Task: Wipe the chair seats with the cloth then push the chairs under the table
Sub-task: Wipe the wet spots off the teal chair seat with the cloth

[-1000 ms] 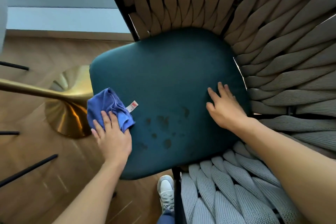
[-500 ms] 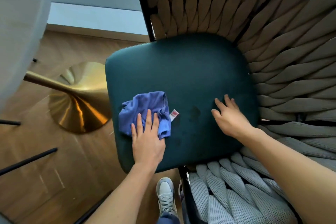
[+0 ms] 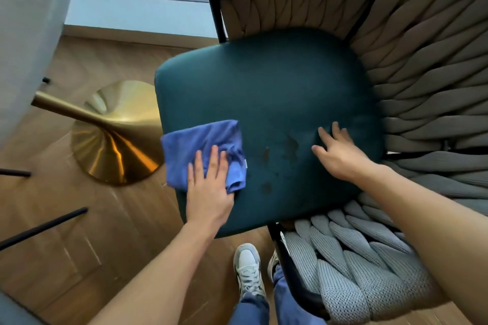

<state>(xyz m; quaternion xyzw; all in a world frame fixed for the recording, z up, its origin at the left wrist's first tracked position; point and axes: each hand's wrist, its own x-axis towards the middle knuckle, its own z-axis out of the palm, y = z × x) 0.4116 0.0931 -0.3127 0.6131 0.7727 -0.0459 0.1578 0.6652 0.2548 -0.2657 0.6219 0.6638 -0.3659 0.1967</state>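
At the centre of the frame the left hand [image 3: 208, 187] presses flat, fingers straight, on the blue cloth [image 3: 203, 150] at the lower-left edge of the teal chair seat [image 3: 264, 92] (dark spots dot the seat nearby), while the right hand [image 3: 340, 155] rests open-fingered at the seat's right.

Dark teal padded chair seat [image 3: 264, 82], the carrying surface, framed at its rear and right by a woven grey rope backrest [image 3: 409, 47]. A crumpled blue microfibre cloth [image 3: 200, 145] lies at the seat's front left edge under the flat left hand [image 3: 208, 192]. The right hand [image 3: 340, 155] rests on the seat, well right of the cloth. Dark damp spots [image 3: 277, 155] mark the seat between the hands.
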